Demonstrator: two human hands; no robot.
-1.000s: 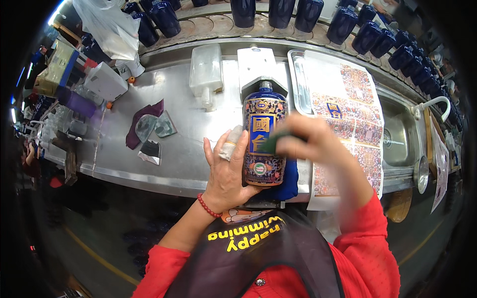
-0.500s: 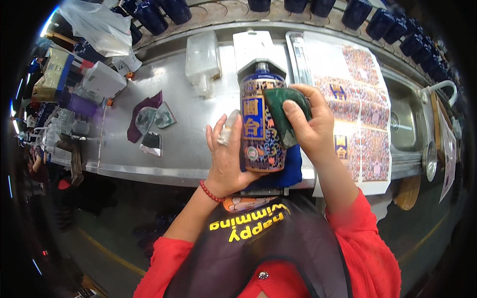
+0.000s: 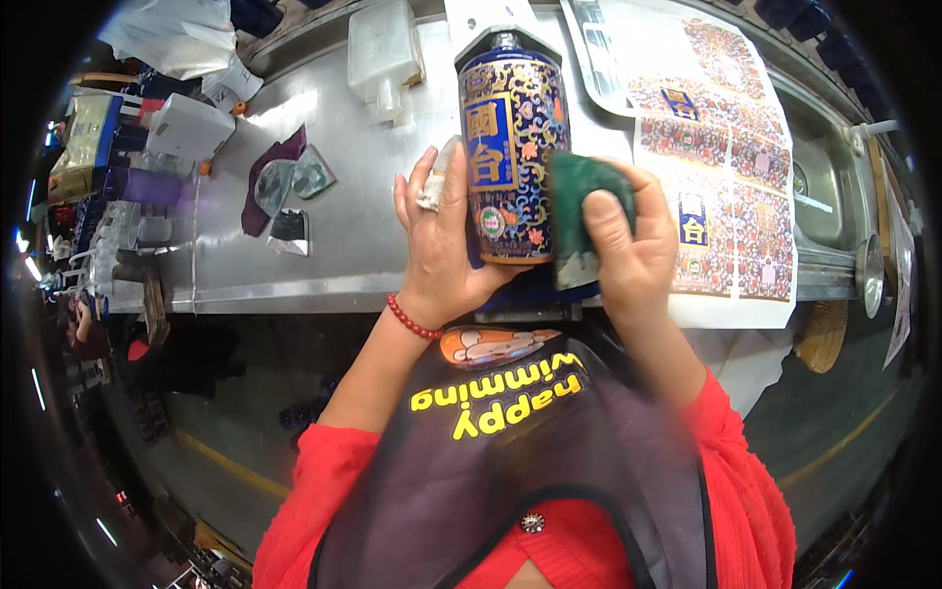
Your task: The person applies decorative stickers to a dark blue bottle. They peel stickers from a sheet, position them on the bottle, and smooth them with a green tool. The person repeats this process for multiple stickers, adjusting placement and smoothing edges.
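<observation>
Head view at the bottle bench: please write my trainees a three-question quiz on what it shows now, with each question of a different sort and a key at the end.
1. Multiple choice. What does the right hand hold?
a) a pair of scissors
b) a green pad
c) a wooden spoon

2. True or false. The printed sheet lies to the right of the patterned bottle.

3. Fill in the blank. The left hand, at the left side of the bottle, has a bracelet of ____ beads at its wrist.

Key: 1. b; 2. true; 3. red.
</observation>
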